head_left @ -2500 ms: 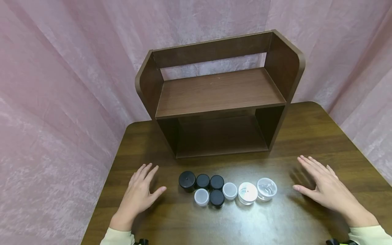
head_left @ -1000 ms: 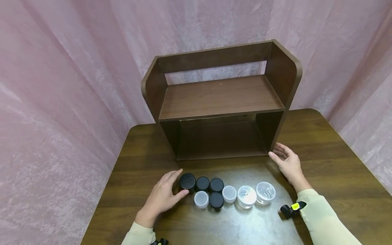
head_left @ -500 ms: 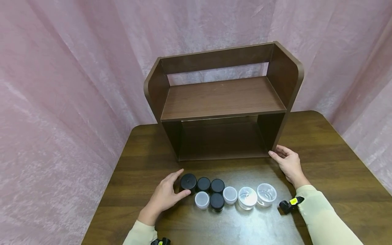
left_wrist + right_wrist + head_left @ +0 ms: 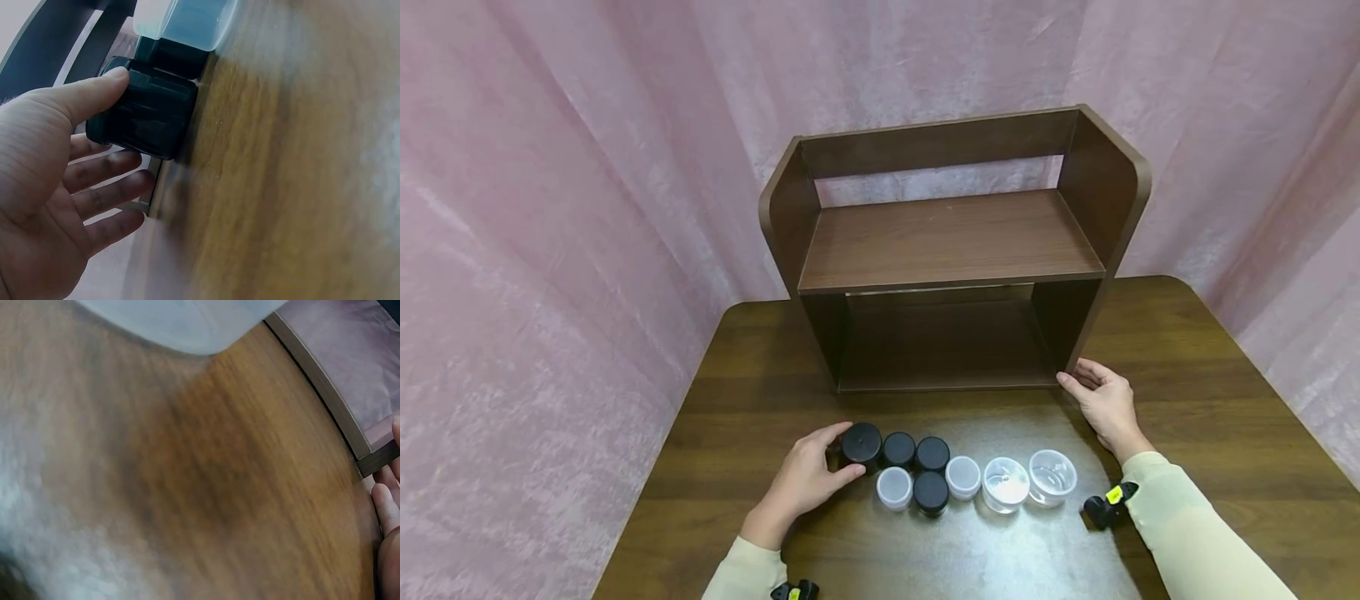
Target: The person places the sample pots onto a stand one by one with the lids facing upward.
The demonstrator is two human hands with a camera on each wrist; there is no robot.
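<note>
My left hand (image 4: 806, 477) pinches the large black lidded jar (image 4: 861, 442) at the left end of a cluster of small containers. In the left wrist view its thumb lies on the edge of the black jar (image 4: 153, 112), the other fingers on the far side. My right hand (image 4: 1109, 410) grips the lower right front corner of the brown two-tier shelf (image 4: 951, 237), thumb in front and fingers behind the side panel. In the right wrist view only part of that hand (image 4: 389, 509) shows, next to the shelf's corner (image 4: 374, 460).
Beside the large jar stand smaller black-lidded jars (image 4: 932, 452), small white-lidded tubs (image 4: 963, 477) and two larger clear tubs (image 4: 1006, 483), all on the wooden table (image 4: 880, 558). A pink curtain (image 4: 587, 208) hangs behind the table.
Both hands have moved inward from the table's sides, the left to the large black jar, the right to the shelf's corner. Lately the left fingers have closed onto the jar.
</note>
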